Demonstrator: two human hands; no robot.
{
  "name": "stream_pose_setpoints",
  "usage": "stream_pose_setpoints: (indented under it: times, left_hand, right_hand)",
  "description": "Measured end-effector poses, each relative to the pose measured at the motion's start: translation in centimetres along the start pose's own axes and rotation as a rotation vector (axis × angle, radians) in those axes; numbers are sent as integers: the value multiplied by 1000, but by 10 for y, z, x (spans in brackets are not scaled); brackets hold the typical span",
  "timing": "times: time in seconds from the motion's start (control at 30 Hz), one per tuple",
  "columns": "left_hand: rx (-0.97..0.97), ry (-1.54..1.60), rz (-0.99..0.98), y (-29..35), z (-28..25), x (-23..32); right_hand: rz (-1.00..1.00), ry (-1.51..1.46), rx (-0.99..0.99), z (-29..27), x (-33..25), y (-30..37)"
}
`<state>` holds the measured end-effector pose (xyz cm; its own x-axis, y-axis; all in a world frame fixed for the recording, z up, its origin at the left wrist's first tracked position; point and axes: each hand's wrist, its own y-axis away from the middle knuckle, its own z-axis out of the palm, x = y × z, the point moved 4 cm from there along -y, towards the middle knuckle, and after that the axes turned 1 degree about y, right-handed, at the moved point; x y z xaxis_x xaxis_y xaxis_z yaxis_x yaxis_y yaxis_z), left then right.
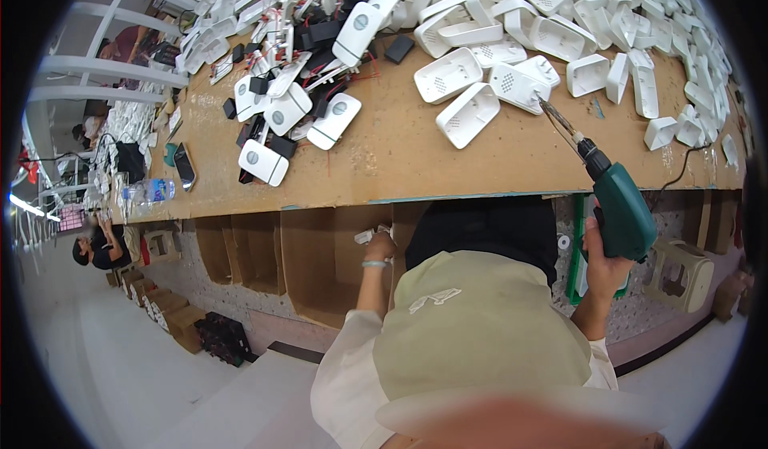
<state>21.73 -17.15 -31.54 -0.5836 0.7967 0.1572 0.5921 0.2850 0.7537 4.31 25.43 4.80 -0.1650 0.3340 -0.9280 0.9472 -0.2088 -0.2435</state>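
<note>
My right hand (604,267) is wrapped round a green electric screwdriver (626,213) with a black collar and a long thin bit. The bit points up and left over the table, and its tip overlaps a perforated white plastic housing (516,87); I cannot tell whether they touch. Below the table edge, my left hand (380,247) is closed on a small white plastic piece (365,236), inside or just over an open cardboard box (320,277). The fingertips are partly hidden.
White housings (560,37) are heaped across the back and right of the brown table (360,173). White covers (336,121), wires and black blocks form a pile at centre left. A phone (185,167) and water bottle (150,191) lie at the left edge. Another person (108,245) sits far left.
</note>
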Motion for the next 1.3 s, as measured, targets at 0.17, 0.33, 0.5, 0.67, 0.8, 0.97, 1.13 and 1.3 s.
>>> stream_pose_setpoints:
  times: [0.17,0.33,0.5,0.67,0.8,0.97,1.13,1.3]
  left_hand:
    - [-3,470,835,201,-244,192]
    - [809,418,855,188,-302,276]
    - [1055,-57,1098,149,-290,303]
    - [958,-14,1057,167,-293,304]
    - [1341,-143,518,187,-334,237]
    - [1165,-109,189,158,-335,157]
    - [706,1146,470,150,-311,169]
    - [910,499,476,173,-290,173]
  right_hand:
    - [99,-112,-2,3,-6,-8]
    - [97,-169,-15,5,-1,-7]
    - [46,-98,32,-8,7,3]
    - [59,-104,-23,-8,12,-3]
    - [34,-94,-9,-7,13,-1]
    - [103,-62,-40,0,16,-4]
    - [79,-139,-75,15,15,-5]
    - [76,-94,-49,10,9,-10]
